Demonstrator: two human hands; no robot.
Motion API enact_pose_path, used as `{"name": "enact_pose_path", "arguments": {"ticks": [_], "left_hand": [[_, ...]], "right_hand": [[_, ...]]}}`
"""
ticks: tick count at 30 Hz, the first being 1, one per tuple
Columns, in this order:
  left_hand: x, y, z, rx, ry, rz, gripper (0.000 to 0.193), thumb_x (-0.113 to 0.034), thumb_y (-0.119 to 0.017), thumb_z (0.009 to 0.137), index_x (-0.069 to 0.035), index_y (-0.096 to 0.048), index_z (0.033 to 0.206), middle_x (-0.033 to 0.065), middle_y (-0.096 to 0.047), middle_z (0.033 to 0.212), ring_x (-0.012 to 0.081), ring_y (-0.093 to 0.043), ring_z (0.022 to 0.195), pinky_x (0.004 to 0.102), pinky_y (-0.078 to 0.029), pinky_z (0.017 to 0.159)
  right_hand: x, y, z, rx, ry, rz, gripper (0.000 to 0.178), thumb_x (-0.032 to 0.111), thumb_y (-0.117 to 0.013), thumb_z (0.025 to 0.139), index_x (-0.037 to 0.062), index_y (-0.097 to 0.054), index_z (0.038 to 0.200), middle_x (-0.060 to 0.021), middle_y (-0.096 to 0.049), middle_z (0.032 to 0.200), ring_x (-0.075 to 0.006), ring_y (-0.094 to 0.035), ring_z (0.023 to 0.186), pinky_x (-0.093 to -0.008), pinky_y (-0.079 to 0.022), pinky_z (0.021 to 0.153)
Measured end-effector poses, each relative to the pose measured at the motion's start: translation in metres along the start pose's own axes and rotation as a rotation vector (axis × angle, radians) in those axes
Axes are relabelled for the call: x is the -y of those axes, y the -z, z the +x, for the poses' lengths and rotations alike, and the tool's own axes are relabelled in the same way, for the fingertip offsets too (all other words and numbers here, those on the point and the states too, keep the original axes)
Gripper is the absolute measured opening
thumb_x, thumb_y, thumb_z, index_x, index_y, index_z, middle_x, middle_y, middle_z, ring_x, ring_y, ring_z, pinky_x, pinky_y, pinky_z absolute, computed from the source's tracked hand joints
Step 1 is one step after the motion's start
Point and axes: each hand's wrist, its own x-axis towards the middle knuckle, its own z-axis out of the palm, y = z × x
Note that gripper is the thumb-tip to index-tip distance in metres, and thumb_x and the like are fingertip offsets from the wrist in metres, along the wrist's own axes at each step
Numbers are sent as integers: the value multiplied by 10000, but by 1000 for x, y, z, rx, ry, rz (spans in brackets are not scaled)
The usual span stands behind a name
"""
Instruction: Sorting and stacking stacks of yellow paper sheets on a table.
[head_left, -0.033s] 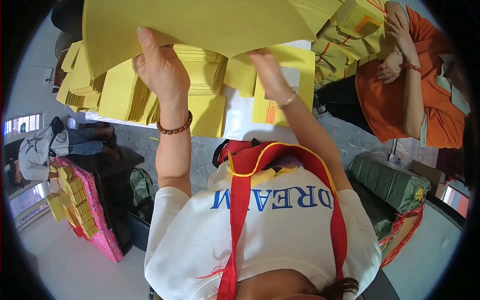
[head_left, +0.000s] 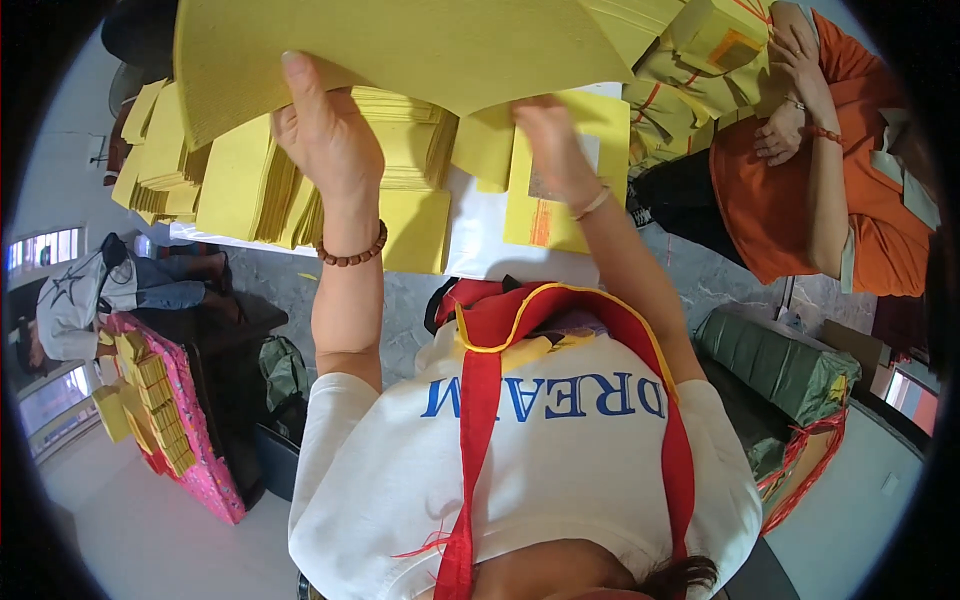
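My left hand (head_left: 335, 135) grips a large yellow paper sheet (head_left: 400, 55) at its near edge, thumb on the face toward me and fingers behind. The raised sheet bows and runs out at the top of the picture. Close to its near right edge is my right hand (head_left: 560, 150), smeared by motion; whether its fingers touch the sheet cannot be made out. Below that hand lies a flat yellow piece with a grey panel and an orange print (head_left: 541, 222). Stacks of yellow paper (head_left: 240, 190) stand on the white table (head_left: 480, 235) under the sheet.
Tied yellow bundles (head_left: 690, 90) lie at the far right beside a person in orange (head_left: 790, 200), whose arms are folded. Green wrapped packages (head_left: 775, 365) stand behind at right. On the left, another person (head_left: 90, 295) is near a pink-covered table (head_left: 205, 450) with yellow stacks.
My right hand has shifted slightly right and toward me. My left hand and the sheet's left corner have moved a little to the right.
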Motion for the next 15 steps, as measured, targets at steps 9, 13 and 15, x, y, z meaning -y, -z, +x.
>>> {"name": "enact_pose_path", "arguments": {"ticks": [9,13,15], "left_hand": [[58,-27,-48,168,-64,267,189,-141,-539,918,15,-603,1004,41,-623,923,103,-548,786,244,-448,659],[60,-42,-65,485,-263,467,263,-124,-650,788,-14,-623,1025,105,-643,885,207,-620,792,292,-473,661],[59,-40,-69,639,-337,493,243,-89,-640,787,2,-620,1011,110,-644,913,212,-618,830,300,-477,701]], "right_hand": [[101,64,-60,-297,307,-468,727,16,-642,771,24,-247,1381,-149,-394,1334,-210,-404,1206,-323,-370,962],[115,73,-69,-264,464,-558,900,-2,-696,729,71,-123,1419,-151,-329,1387,-242,-356,1258,-349,-324,989],[123,64,-75,-310,417,-321,852,-17,-684,742,63,-154,1404,-146,-355,1372,-234,-356,1259,-339,-329,989]]}}
